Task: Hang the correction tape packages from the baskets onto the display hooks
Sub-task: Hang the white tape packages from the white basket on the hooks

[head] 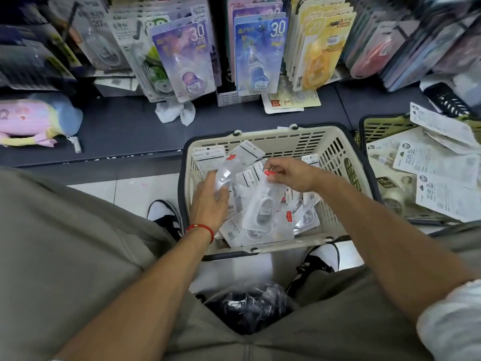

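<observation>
A beige basket (pixel 335 152) on the floor in front of me holds several clear correction tape packages with red tags. My left hand (pixel 208 201), with a red string at the wrist, grips one clear package (pixel 224 175) over the basket's left side. My right hand (pixel 291 174) pinches the red-tagged top of another clear package (pixel 263 207) that hangs down into the pile. Above the shelf, purple (pixel 184 61), blue (pixel 257 56) and yellow (pixel 321 53) correction tape packages hang on display hooks.
A second, olive basket (pixel 377 126) at the right holds white-backed packages. A dark shelf ledge (pixel 125 131) carries a pastel plush toy (pixel 31 121), a crumpled white tissue (pixel 175 112) and a loose card (pixel 289 101). A dark plastic bag (pixel 250 306) lies between my knees.
</observation>
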{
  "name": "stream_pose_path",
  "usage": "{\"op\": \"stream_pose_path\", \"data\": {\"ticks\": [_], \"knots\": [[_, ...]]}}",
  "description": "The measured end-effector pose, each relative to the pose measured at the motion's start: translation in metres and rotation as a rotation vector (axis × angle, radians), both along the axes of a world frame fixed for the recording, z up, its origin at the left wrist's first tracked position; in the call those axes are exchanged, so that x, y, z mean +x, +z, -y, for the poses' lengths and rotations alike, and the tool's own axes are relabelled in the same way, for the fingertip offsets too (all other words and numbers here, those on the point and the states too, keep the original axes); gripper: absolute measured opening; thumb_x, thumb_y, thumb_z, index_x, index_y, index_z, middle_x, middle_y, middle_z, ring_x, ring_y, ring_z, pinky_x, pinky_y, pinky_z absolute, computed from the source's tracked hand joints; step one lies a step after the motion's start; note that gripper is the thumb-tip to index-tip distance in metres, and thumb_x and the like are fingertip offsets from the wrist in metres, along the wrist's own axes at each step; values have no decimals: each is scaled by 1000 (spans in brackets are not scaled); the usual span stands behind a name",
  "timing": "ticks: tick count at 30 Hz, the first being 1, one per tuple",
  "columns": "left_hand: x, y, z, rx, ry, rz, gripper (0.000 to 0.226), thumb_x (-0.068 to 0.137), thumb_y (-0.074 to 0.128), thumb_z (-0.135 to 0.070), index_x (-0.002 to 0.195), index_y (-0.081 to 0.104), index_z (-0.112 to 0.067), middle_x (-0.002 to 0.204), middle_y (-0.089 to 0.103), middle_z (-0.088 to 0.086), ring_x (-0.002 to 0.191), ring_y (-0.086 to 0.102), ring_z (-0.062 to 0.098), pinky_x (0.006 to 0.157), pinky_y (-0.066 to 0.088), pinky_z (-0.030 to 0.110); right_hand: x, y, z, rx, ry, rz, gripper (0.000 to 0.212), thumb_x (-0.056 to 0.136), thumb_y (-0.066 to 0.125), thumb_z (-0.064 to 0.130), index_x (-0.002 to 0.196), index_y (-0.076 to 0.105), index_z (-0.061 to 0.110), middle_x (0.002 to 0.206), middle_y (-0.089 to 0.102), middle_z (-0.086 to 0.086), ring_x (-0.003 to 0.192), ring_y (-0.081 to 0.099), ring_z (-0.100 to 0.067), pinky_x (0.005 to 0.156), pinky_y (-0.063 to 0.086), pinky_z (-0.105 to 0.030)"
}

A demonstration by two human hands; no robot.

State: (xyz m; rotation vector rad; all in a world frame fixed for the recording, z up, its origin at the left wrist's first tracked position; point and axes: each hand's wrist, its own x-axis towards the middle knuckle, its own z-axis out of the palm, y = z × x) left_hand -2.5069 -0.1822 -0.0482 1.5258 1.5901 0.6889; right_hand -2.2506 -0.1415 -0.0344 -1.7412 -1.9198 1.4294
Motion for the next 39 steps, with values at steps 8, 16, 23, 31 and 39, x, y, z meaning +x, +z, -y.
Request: {"op": "stream_pose_path", "data": {"ticks": [8,16,23,31,39], "knots": [[9,-18,16,-496,-39,379,54,94,79,-30,133,43,-42,126,67,-12,114,65,9,87,57,30,-39,-19,20,148,-311,-99,13,93,81,26,93,72,16,88,73,-9,77,64,-23,77,57,-40],[-4,-20,6,-466,116,318,54,99,73,-24,142,41,-29,134,63,0,123,62,29,107,51,59,8,-76,66,-230,23,624,34,99,68,29,127,63,10,128,67,-14,116,65,-32,97,53,-39],[-3,-14,7,-321,60,254,51,104,64,-29,146,37,-41,121,64,-18,105,63,9,85,48,31,15,-39,38,-236,-161,-37,14,99,70,11,95,60,20,95,70,3,75,56,-14,65,46,-23],[6,1,1,-547,128,575,36,99,70,-31,130,56,-43,123,73,-3,112,71,25,90,62,53,-17,16,4,41,-308,-255,8,99,71,12,105,76,14,87,77,-1,83,68,-14,81,56,-32],[-2,-10,6,-549,249,543,74,79,91,-12,138,51,-35,127,71,0,113,70,28,88,62,58,-52,-39,22,182,-548,96,20,107,59,26,114,69,11,106,75,-4,93,71,-22,80,54,-30]]}}
